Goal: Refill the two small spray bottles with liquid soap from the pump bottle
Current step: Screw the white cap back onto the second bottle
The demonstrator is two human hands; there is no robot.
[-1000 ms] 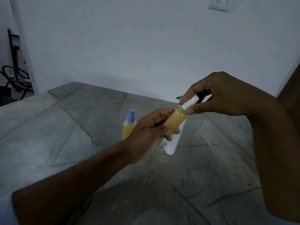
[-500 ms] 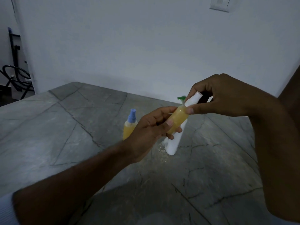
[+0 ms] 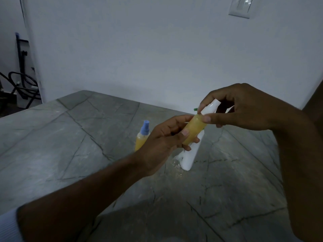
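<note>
In the head view, right of frame centre, a small spray bottle (image 3: 194, 131) is gripped by the left hand (image 3: 166, 142), its long axis tilted up-right; its white cap (image 3: 209, 107) is pinched by the right hand (image 3: 244, 109).

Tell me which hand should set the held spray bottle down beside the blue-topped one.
Left, probably. The left hand grips the held bottle by its body and is nearer the blue-topped bottle; the right hand only pinches the white top.
</note>
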